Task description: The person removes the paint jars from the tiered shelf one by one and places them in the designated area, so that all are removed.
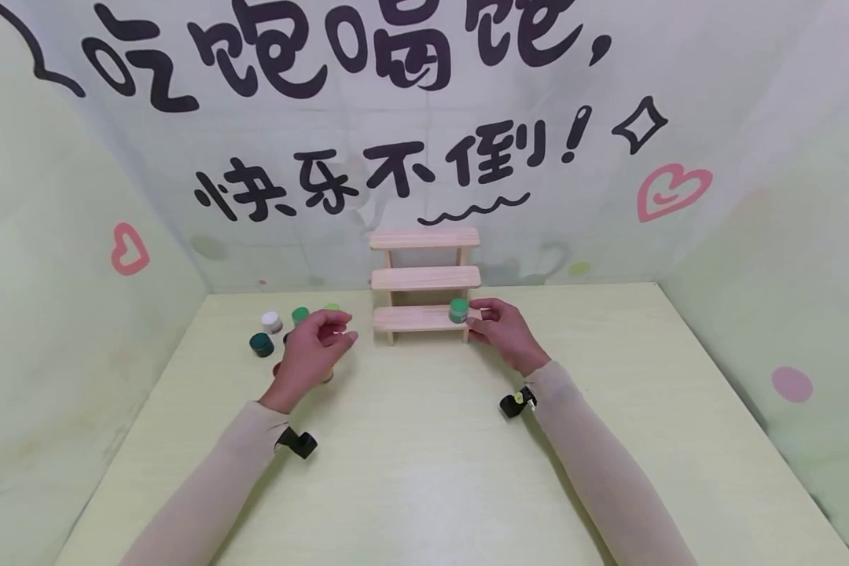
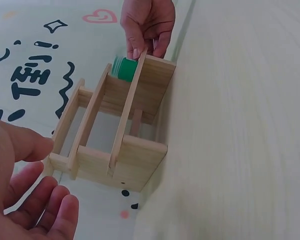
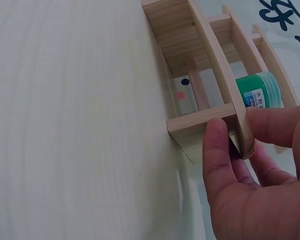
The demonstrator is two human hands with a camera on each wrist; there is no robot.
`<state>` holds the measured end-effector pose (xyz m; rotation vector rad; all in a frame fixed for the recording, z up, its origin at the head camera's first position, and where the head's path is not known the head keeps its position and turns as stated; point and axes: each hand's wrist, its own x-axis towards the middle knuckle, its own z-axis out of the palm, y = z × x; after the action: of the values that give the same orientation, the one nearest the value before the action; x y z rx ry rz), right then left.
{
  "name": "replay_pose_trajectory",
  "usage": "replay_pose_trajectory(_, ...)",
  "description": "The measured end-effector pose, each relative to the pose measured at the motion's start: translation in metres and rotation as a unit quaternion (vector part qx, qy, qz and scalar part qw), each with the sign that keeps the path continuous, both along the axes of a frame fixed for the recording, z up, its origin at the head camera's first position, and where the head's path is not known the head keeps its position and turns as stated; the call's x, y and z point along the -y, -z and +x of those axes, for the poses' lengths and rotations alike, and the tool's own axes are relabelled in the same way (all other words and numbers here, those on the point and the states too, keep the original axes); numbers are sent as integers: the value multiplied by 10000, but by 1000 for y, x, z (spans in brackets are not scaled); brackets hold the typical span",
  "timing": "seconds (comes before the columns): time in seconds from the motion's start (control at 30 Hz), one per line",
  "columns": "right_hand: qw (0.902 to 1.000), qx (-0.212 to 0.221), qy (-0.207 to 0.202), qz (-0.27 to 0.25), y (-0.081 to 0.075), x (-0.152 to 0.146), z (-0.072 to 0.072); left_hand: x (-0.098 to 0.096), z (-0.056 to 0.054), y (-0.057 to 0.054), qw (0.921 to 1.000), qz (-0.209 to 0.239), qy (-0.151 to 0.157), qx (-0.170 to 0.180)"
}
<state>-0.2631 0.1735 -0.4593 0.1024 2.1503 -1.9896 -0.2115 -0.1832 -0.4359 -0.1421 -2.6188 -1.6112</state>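
Note:
A small three-tier wooden shelf (image 1: 426, 277) stands at the back of the table. On the right end of its lowest step sits a green paint jar (image 1: 458, 310), its printed label visible in the right wrist view. My right hand (image 1: 507, 334) grips that end of the step, with fingers on either side of the board, close beside the jar. To the left, my left hand (image 1: 314, 354) hovers loosely curled and holds nothing. Around and partly behind it stand a white jar (image 1: 272, 322), a dark teal jar (image 1: 262, 344), another green jar (image 1: 300, 315) and other partly hidden jars.
Behind the shelf hangs a pale cloth backdrop (image 1: 424, 173) with black lettering and hearts. Similar cloth walls flank the light wooden table (image 1: 424, 456) on both sides. A wrist camera (image 1: 515, 404) sits at the right cuff, another wrist camera (image 1: 301, 444) at the left.

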Motion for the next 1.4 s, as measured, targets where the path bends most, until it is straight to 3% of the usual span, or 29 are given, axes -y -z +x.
replay_pose_trajectory(0.4,9999,46,68,-121,1,0,-4,-44,-19,-8,9987,166,395,-262)
replay_pose_trajectory(0.63,9998,57,61,-198,0,0,-4,-74,-32,-11,9973,248,669,-191)
replay_pose_trajectory(0.97,9998,75,-14,-193,0,-2,-3,-114,-43,-7,9963,-20,839,-200)
replay_pose_trajectory(1.17,9996,64,49,-258,1,-6,-3,-133,-48,-3,9921,-312,1055,-607)
replay_pose_trajectory(1.4,9996,16,-90,-281,3,-3,-2,-148,-54,4,9906,-728,901,-729)
